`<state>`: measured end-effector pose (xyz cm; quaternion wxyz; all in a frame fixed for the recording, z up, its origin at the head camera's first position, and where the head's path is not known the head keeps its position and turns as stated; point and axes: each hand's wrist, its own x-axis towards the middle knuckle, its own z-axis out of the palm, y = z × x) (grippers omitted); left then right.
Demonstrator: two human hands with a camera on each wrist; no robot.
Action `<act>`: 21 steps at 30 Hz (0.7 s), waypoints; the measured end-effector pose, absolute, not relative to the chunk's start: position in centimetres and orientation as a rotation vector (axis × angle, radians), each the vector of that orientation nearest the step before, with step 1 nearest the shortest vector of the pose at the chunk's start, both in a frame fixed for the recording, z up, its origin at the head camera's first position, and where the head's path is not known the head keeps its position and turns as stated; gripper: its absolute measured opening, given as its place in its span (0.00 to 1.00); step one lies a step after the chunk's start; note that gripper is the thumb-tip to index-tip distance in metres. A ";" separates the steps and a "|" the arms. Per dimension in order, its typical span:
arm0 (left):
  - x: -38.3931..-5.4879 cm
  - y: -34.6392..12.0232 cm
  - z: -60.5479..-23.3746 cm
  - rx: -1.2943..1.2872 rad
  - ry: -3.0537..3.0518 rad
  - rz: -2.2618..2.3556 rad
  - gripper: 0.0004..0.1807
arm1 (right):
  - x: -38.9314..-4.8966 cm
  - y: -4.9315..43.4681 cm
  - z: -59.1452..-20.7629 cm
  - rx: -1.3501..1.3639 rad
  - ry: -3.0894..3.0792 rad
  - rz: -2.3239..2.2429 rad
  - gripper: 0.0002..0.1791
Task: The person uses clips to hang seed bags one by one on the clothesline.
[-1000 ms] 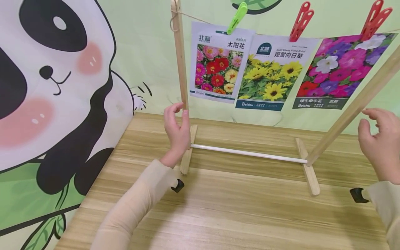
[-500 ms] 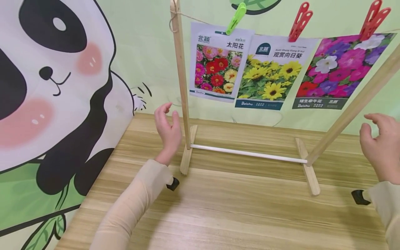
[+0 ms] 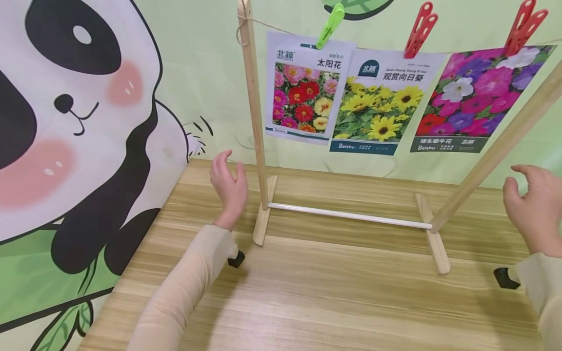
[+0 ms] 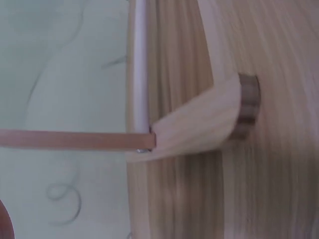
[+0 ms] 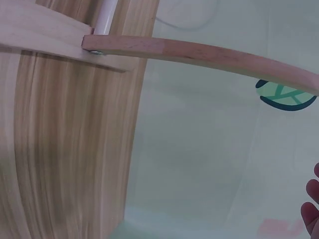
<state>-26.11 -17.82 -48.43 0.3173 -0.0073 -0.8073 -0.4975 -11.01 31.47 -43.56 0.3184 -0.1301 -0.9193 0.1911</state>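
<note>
My left hand (image 3: 230, 187) is held just left of the rack's left wooden post (image 3: 255, 122), fingers loosely bent and holding nothing. To the right of the right post (image 3: 496, 156) my right hand (image 3: 536, 204) hovers in the same relaxed way, with nothing in it. Between the posts a string carries three seed packets: one with mixed red and pink blooms (image 3: 303, 97), one with yellow sunflowers (image 3: 375, 105), one with petunia-like flowers (image 3: 478, 97). A green clothespin (image 3: 330, 27) clips the first, and red clothespins (image 3: 420, 31) clip the others.
A white rod (image 3: 347, 215) joins the two wooden feet (image 3: 260, 224) of the rack on the wood-grain table (image 3: 333, 302). Behind stands a pale green wall with a large panda picture (image 3: 88, 136).
My left hand has moved left, away from the left post. My right hand has dropped slightly. The packets and the rack stay where they were.
</note>
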 end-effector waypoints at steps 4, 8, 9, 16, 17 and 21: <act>-26.7 -18.4 -49.2 0.049 -2.266 -1.235 0.23 | -11.1 32.0 -44.0 -0.393 -2.467 0.475 0.23; -27.0 -19.0 -49.9 0.103 -2.422 -1.146 0.27 | -11.1 32.4 -44.6 -0.413 -2.499 0.427 0.23; -27.1 -19.1 -50.0 0.109 -2.459 -1.125 0.28 | -11.1 32.5 -44.7 -0.413 -2.505 0.414 0.23; -27.7 -19.6 -50.9 0.101 -2.679 -0.978 0.34 | -11.4 33.3 -45.6 -0.376 -2.521 0.365 0.24; -27.8 -19.6 -51.0 0.097 -2.711 -0.951 0.34 | -11.4 33.4 -45.7 -0.380 -2.540 0.355 0.25; -28.1 -19.6 -51.4 0.083 -2.806 -0.851 0.36 | -11.4 33.7 -46.1 -0.418 -2.618 0.341 0.27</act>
